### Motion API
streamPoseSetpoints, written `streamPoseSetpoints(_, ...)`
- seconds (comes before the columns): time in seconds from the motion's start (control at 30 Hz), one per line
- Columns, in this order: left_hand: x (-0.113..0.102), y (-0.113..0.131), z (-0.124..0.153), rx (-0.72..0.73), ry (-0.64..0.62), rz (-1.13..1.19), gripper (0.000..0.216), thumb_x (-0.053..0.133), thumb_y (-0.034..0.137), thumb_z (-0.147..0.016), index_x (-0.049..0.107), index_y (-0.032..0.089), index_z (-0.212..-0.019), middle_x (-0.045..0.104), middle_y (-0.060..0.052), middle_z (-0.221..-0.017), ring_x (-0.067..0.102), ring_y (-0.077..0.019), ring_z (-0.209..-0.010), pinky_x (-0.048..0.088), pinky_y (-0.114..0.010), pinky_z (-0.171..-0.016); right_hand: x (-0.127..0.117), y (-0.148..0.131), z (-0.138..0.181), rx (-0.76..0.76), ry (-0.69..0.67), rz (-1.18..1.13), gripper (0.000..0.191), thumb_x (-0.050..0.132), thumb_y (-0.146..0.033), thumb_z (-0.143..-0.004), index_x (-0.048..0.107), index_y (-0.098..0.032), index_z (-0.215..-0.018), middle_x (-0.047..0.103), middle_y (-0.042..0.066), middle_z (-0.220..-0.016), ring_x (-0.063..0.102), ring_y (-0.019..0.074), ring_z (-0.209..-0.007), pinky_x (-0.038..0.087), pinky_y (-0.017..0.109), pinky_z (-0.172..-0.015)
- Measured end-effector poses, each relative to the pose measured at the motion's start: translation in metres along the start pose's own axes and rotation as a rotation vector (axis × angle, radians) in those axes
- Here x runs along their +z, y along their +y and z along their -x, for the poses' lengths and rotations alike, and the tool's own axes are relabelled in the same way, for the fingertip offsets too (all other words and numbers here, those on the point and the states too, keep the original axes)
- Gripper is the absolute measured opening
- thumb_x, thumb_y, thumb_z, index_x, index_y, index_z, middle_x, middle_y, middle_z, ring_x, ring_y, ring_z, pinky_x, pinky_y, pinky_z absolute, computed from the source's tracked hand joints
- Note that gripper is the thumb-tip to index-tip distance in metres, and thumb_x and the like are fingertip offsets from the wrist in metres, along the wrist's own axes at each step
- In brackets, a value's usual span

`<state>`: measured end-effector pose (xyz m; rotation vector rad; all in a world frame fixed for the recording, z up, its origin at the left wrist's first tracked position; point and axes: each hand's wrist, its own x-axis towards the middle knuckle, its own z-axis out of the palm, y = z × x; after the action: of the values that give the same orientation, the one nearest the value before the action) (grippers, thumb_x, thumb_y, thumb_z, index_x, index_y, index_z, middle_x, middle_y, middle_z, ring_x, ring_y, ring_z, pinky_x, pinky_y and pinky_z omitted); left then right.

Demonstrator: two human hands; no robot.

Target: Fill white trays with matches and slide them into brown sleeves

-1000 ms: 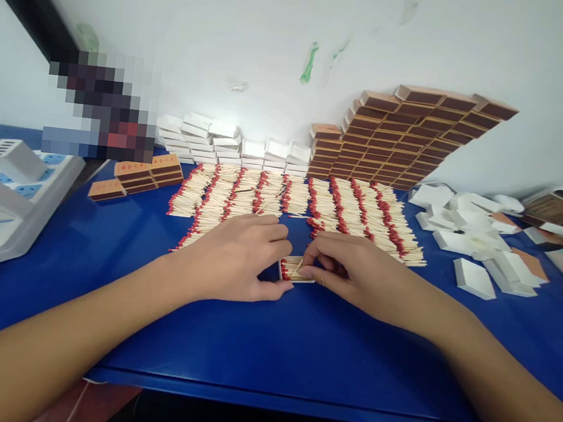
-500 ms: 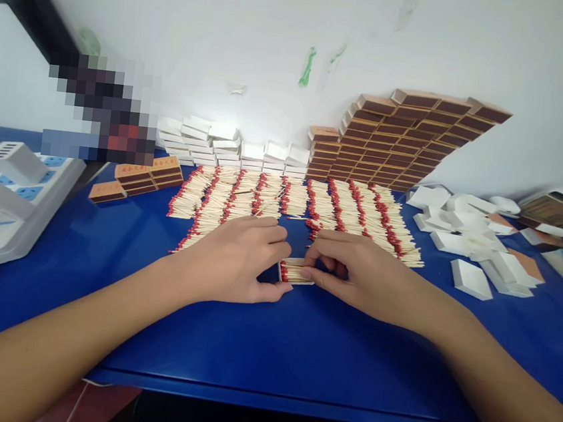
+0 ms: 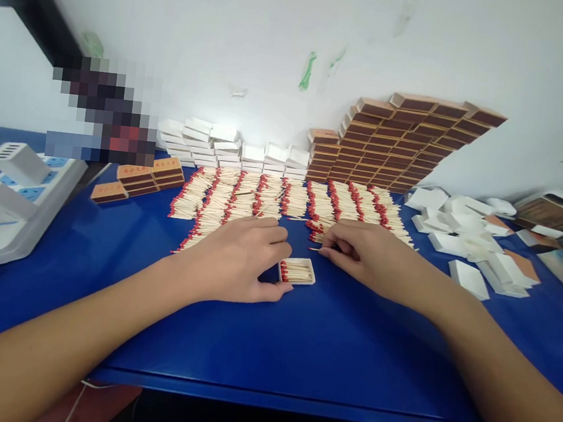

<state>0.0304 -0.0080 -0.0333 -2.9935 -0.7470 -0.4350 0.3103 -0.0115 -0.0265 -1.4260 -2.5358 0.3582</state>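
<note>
L hand [image 3: 236,260] grips L end of small white tray [image 3: 312,273], thumb nr side, fingers far side, tray flat on blue table [image 3: 247,348], approx. mid. Matches [image 3: 298,271] inside, red heads to L. R hand [image 3: 372,257] just past tray's R end, fingertips bunched at a loose match [image 3: 314,249]; can't tell from where I stand if it's pinched. Match rows [image 3: 295,199] beyond, then stacked white trays [image 3: 225,146] & brown boxes [image 3: 389,142] by wall [image 3: 259,41].
</note>
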Motion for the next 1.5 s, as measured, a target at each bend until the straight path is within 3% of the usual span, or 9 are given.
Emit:
streamPoseSetpoints(1.03,0.002,-0.001,0.000,0.003,0.004,0.008,0.034,0.067,0.048,-0.103,0.077,0.016,-0.102,0.069,-0.005,-0.093,0.067,-0.0237,-0.091,0.052,-0.039,-0.083,0.009,0.008,-0.002,-0.013,0.077,0.025,0.015,0.060,-0.029,-0.106,0.069,-0.022,-0.097,0.077,0.007,-0.100,0.071,0.0236,-0.089,0.049,0.034,-0.075)
streamPoseSetpoints(1.5,0.001,-0.001,0.000,0.008,0.010,-0.007,0.033,0.068,0.047,-0.103,0.077,0.016,-0.100,0.069,-0.005,-0.093,0.067,-0.0233,-0.089,0.052,-0.039,-0.082,0.009,0.009,-0.003,-0.031,0.085,0.079,0.019,0.060,-0.030,-0.107,0.069,-0.021,-0.093,0.075,0.008,-0.093,0.070,0.0230,-0.082,0.047,0.033,-0.071)
